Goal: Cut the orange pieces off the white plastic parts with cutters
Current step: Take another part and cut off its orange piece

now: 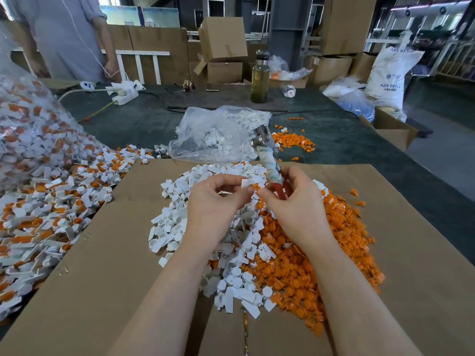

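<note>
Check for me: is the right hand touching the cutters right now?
Touching. The head view shows the right hand wrapped around the red handles of the cutters, whose metal head sticks up past the fingers.

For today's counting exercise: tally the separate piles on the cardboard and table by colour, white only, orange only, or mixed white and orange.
White only pile: 1
Orange only piles: 2
Mixed white and orange pile: 1
Total: 4

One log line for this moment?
left hand: pinches white part | right hand: holds cutters, pinches orange piece
</note>
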